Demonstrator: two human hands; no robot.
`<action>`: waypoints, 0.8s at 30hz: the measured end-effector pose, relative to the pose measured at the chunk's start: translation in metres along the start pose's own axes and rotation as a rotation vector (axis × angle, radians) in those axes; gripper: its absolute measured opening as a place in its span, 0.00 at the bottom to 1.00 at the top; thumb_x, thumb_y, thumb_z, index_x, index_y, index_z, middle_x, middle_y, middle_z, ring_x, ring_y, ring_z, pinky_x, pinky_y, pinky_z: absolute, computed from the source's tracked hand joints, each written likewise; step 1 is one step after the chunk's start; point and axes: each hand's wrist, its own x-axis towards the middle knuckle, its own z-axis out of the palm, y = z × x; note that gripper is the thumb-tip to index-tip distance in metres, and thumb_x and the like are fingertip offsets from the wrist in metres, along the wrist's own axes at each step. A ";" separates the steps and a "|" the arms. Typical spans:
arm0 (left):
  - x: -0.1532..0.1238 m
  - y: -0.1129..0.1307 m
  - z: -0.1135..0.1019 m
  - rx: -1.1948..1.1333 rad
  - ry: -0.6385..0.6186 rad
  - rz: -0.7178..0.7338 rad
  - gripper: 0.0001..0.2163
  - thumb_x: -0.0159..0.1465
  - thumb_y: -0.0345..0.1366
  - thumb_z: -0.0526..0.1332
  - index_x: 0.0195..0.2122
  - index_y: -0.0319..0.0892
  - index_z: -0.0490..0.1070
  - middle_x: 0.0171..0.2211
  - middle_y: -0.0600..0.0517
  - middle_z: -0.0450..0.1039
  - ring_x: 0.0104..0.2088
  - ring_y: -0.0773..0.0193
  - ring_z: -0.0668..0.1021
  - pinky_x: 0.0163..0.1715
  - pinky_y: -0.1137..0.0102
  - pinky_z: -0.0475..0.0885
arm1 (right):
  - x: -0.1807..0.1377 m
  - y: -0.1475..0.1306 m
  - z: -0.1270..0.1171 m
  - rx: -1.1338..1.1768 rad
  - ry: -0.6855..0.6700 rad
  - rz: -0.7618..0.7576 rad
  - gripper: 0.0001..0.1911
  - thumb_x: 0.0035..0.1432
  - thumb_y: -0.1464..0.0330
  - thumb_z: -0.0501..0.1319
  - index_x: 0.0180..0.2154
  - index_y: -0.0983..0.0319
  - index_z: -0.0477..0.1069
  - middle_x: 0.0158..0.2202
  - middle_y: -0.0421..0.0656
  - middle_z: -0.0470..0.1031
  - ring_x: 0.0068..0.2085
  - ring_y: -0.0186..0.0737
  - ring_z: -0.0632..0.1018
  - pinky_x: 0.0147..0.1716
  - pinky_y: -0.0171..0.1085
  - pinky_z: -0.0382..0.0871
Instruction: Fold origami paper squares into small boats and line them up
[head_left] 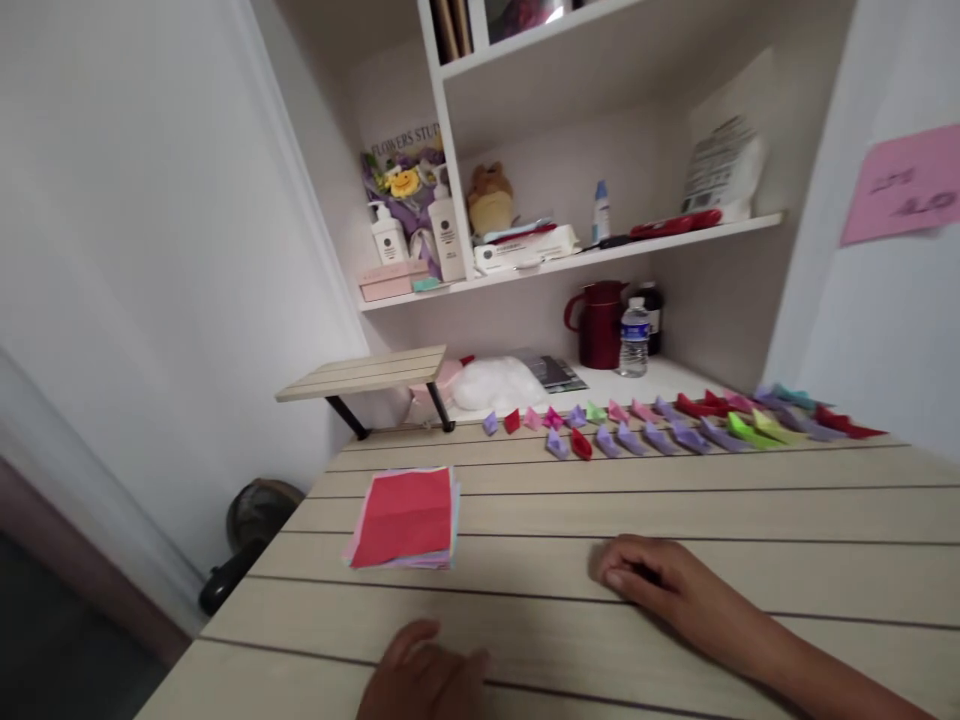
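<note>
A stack of coloured paper (405,518), topped by a red sheet, is laid on the slatted table (525,585), beyond the left hand (427,678). That hand is blurred and cut off by the lower edge; its fingers are bent, but whether it is closed cannot be told. The right hand (646,575) is rested loosely curled on the slats, right of the stack. Folded paper boats (688,437) are lined up in two rows along the far edge.
</note>
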 end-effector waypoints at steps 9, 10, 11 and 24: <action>0.035 -0.045 -0.054 0.349 0.126 -0.133 0.27 0.62 0.38 0.65 0.63 0.45 0.63 0.59 0.46 0.73 0.61 0.54 0.70 0.67 0.57 0.47 | 0.001 0.000 -0.002 -0.053 -0.076 0.010 0.16 0.68 0.57 0.52 0.33 0.59 0.70 0.34 0.43 0.76 0.36 0.43 0.75 0.39 0.38 0.67; 0.044 -0.052 -0.054 0.307 0.037 -0.148 0.29 0.61 0.40 0.67 0.63 0.48 0.63 0.62 0.47 0.69 0.64 0.51 0.66 0.67 0.53 0.45 | 0.001 0.000 -0.002 -0.051 -0.082 0.008 0.16 0.68 0.57 0.52 0.33 0.59 0.70 0.34 0.43 0.76 0.36 0.43 0.75 0.39 0.38 0.67; 0.053 -0.060 -0.053 0.252 -0.049 -0.184 0.32 0.58 0.41 0.70 0.63 0.51 0.63 0.64 0.46 0.65 0.67 0.47 0.61 0.67 0.49 0.43 | 0.001 0.000 -0.002 -0.048 -0.088 0.005 0.16 0.68 0.58 0.52 0.33 0.59 0.70 0.33 0.43 0.76 0.36 0.42 0.75 0.39 0.38 0.67; 0.075 -0.130 -0.045 -0.454 -0.747 -0.524 0.43 0.56 0.56 0.66 0.69 0.51 0.51 0.71 0.45 0.47 0.70 0.49 0.54 0.66 0.53 0.52 | 0.002 0.000 -0.004 -0.052 -0.072 -0.011 0.15 0.68 0.61 0.53 0.30 0.59 0.68 0.32 0.42 0.73 0.34 0.40 0.73 0.37 0.36 0.65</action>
